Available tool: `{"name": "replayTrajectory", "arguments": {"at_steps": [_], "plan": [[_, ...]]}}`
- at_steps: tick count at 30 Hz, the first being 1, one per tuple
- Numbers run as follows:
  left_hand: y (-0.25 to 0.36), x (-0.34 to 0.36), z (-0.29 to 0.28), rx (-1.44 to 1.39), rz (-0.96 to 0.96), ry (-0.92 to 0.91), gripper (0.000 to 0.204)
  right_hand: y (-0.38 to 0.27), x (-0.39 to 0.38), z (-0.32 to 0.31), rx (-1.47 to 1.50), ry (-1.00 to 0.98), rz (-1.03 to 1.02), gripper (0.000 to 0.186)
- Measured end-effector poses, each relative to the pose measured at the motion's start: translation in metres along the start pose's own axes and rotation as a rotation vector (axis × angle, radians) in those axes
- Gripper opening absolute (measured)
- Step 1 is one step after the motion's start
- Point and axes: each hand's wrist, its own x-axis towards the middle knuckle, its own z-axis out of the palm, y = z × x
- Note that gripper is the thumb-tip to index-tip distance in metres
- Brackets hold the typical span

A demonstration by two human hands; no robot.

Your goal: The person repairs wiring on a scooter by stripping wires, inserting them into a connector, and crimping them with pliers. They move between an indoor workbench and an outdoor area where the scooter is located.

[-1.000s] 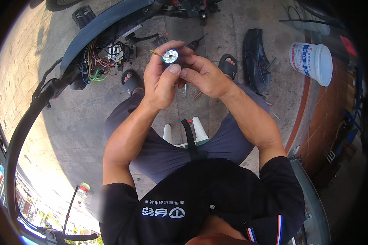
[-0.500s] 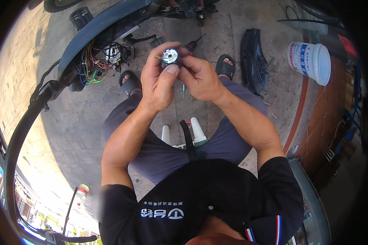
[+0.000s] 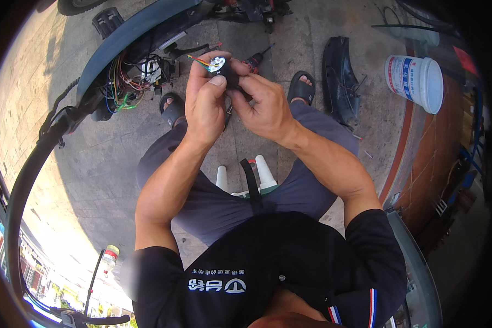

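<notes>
Left hand (image 3: pixel 205 104) fingers (image 3: pixel 217 81) pinch the small round lamp unit (image 3: pixel 217 64) from the left, thumb pressed under its shiny face, holding it up far in front of the chest where it is easy to see. Right hand (image 3: pixel 262 104) grips its dark body from the right, steadying it. Coloured wires (image 3: pixel 198 60) trail left toward the opened scooter (image 3: pixel 131 38); a white bucket (image 3: pixel 415 82) stands far right on the concrete floor (image 3: pixel 82 164).

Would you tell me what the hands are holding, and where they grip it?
Both the left hand and right hand pinch a small round lamp unit by its dark body, coloured wires trailing left.
</notes>
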Motion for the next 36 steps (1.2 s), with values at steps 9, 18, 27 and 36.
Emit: {"name": "replayTrajectory", "arguments": {"at_steps": [9,18,27,36], "plan": [[-0.0012,0.0042,-0.0026,-0.037,-0.022,-0.006,0.042,-0.0018,0.0026,-0.0002,-0.123,0.029,-0.049,0.014],[-0.0034,0.0052,-0.0046,-0.093,-0.033,-0.005,0.034,0.0002,0.0006,-0.0005,-0.216,-0.012,-0.128,0.018],[-0.0032,0.0025,-0.0056,-0.043,-0.029,-0.015,0.034,0.0038,-0.0025,0.0004,-0.28,-0.043,-0.204,0.022],[-0.001,0.0016,-0.0012,0.041,-0.055,0.003,0.034,0.0051,-0.0034,-0.0013,-0.269,-0.051,-0.208,0.026]]}}
